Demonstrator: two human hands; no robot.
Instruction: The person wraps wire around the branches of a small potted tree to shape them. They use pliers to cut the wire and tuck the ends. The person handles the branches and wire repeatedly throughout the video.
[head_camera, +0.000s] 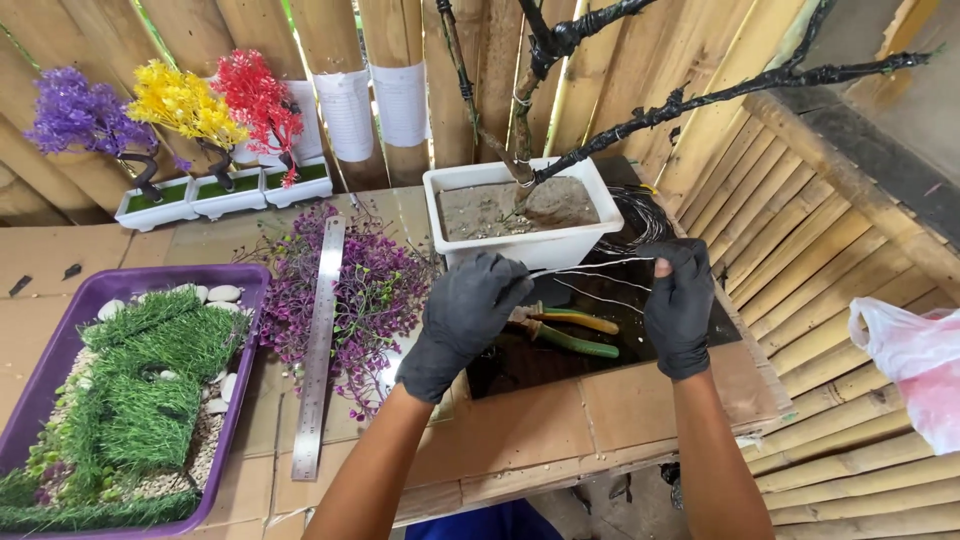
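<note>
Head view looks down on a cardboard-covered table (640, 405) set against a bamboo wall. Both hands wear black gloves. Left hand (468, 310) is clenched around one end of a bundle of thin silvery wires (590, 268), pinching them near the fingertips; right hand (680, 300) grasps the other end, thumb raised on top. Between the two hands the wires run taut, with a couple of strands sagging lower. They hang just above a dark board (600, 345) near the middle of the table, where pliers (565, 332) with green and yellow handles lie under the wires.

Just beyond the hands stands a white rectangular planter (520, 210) filled with sandy soil, and from it rises a bare trunk with black-wrapped branches (690, 100) reaching up and right. A coil of wire (635, 215) lies right of the planter.

Left of the hands, a heap of purple artificial foliage (350, 290) spreads over the table, with a long steel ruler (318, 345) laid along its left edge. Further left sits a purple tray (130, 390) holding strips of green artificial grass and white pebbles. At the far left stand three small artificial trees in white pots: purple (75, 115), yellow (180, 100) and red (258, 95). A pink-and-white plastic bag (915, 360) lies at the right edge on the bamboo bench.
</note>
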